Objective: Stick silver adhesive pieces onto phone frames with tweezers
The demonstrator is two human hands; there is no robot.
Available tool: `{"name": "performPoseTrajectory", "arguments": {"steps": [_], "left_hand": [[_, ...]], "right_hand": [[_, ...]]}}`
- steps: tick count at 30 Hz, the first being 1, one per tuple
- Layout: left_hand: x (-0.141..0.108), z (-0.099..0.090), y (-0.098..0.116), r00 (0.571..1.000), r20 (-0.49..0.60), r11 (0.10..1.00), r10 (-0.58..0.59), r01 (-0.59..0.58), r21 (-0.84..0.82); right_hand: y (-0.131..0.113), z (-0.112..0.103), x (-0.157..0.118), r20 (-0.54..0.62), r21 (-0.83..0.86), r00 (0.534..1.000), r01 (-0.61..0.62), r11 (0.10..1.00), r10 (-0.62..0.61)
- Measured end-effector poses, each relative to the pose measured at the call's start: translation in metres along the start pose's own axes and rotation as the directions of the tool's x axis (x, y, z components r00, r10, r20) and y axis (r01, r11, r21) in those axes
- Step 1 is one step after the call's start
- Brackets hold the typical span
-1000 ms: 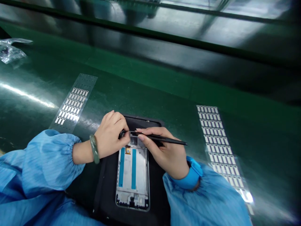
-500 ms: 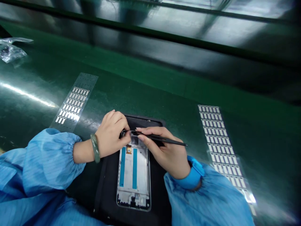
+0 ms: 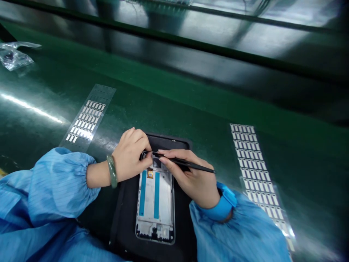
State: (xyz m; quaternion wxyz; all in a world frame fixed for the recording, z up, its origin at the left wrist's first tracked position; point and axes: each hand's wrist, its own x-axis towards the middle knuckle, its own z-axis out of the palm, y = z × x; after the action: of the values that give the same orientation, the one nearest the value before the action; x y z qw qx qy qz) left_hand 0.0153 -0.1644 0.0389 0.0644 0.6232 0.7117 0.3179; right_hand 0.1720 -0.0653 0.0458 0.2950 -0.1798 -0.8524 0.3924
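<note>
A phone frame (image 3: pixel 167 198) with two blue adhesive strips lies in a black tray (image 3: pixel 127 218). A small flex cable (image 3: pixel 150 174), orange and gold, sits in its upper left part. My left hand (image 3: pixel 132 151) is closed at the frame's top left corner, thumb and finger pinched together; whatever is between them is hidden. Black tweezers (image 3: pixel 191 164) are gripped in my right hand (image 3: pixel 195 178). Their tips reach toward my left fingertips at the top edge of the frame, and cannot be made out clearly.
On the left of the green table (image 3: pixel 174 105) lies a clear sheet of small white stickers (image 3: pixel 88 116). Another, longer sticker sheet (image 3: pixel 253 163) lies on the right. A crumpled clear plastic bag (image 3: pixel 15 56) rests at the far left. Behind runs a dark ledge (image 3: pixel 191 40).
The view has shifted slightly. Both hands stay at the top of the phone frame, and the tweezers' rear end has dipped a little.
</note>
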Motion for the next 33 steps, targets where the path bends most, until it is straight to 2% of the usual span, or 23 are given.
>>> {"name": "performPoseTrajectory", "arguments": {"steps": [17, 28, 33], "left_hand": [[-0.001, -0.003, -0.001, 0.999, 0.028, 1.000, 0.028, -0.028, 0.001], [0.000, -0.005, -0.001, 1.000, 0.011, 1.000, 0.027, -0.027, 0.010], [-0.003, -0.011, -0.002, 0.997, 0.061, 0.998, 0.051, -0.050, -0.025]], "right_hand": [[0.003, 0.001, -0.003, -0.067, 0.076, 0.994, -0.076, 0.994, 0.081], [0.003, -0.002, -0.001, -0.117, 0.034, 0.988, -0.094, 0.995, 0.097], [0.002, -0.001, -0.001, -0.120, 0.040, 0.987, -0.099, 0.994, 0.103]]}}
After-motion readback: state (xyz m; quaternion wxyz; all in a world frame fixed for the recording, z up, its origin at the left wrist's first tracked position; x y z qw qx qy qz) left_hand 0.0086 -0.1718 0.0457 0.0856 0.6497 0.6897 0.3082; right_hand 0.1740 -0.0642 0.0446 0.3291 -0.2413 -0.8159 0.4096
